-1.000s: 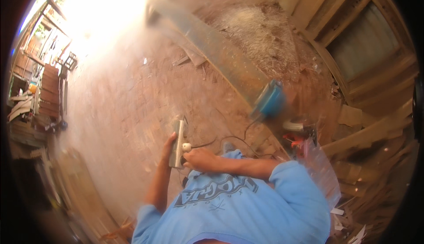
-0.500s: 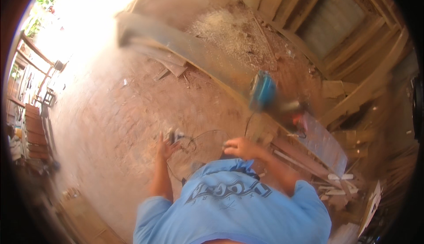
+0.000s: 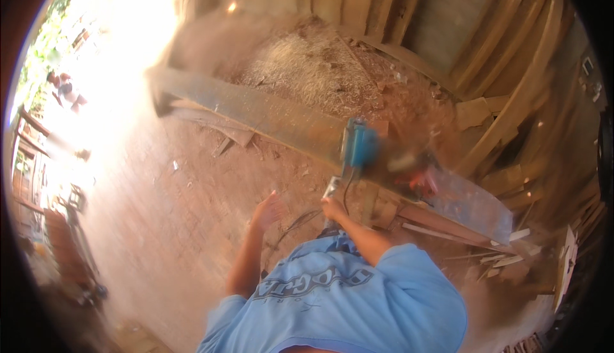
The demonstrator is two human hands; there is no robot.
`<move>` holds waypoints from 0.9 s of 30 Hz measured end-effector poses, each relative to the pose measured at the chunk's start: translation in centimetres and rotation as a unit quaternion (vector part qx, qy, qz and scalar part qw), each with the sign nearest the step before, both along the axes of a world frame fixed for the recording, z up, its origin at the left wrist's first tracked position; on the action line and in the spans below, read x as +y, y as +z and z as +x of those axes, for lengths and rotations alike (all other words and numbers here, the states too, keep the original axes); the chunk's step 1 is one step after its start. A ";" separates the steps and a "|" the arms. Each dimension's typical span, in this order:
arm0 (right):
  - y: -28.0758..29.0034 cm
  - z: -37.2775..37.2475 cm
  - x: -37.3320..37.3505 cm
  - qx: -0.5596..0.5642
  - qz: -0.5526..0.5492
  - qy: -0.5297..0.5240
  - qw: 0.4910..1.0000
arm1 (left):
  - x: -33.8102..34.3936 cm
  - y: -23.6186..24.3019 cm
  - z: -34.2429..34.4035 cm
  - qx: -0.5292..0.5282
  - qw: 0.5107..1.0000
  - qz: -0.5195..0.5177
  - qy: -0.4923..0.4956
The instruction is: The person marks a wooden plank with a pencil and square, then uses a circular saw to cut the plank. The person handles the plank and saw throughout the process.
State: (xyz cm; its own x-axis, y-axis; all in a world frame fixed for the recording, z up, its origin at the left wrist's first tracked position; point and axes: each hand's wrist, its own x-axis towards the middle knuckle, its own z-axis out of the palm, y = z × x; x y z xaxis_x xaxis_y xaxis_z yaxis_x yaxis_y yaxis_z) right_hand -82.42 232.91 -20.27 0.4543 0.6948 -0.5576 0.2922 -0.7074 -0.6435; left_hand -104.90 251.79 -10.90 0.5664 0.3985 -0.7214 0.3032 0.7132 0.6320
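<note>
My right hand (image 3: 334,209) grips a small pale, elongated object (image 3: 331,187), probably an extension socket, just below a blue power tool (image 3: 360,145). The tool stands on a long wooden plank bench (image 3: 256,113) that runs diagonally, with a cord hanging from it. My left hand (image 3: 268,211) is empty and blurred, its fingers apart, over the dirt floor left of the right hand. Loops of dark cable (image 3: 294,225) lie below it. A blurred red object (image 3: 423,181) and a translucent sheet (image 3: 473,209) are at the bench's right end.
A shavings pile (image 3: 307,65) lies beyond the bench. Wooden panels (image 3: 486,39) and boards lean along the right wall. Scrap offcuts (image 3: 508,257) are at lower right. Stacked timber (image 3: 64,251) stands at left beside a very bright opening with foliage.
A second ago both hands were at the pale object and a white plug. Now only my right hand has it, raised toward the blue tool; my left hand is apart. The view has swung.
</note>
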 end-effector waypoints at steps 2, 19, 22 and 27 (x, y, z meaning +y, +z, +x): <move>-3.4 2.0 0.0 -0.117 -0.039 0.120 0.985 | 0.4 1.3 4.3 -0.015 0.999 0.018 -0.022; 3.7 3.0 -8.5 0.006 -0.096 0.070 0.993 | -7.9 4.8 34.7 0.018 0.917 0.374 -0.136; 4.2 2.4 -9.4 0.016 -0.029 0.009 0.999 | -7.9 2.4 35.3 -0.016 0.935 0.335 -0.117; 3.5 1.4 -10.8 0.072 0.051 -0.150 0.985 | -5.6 1.1 35.5 -0.043 0.939 0.337 -0.055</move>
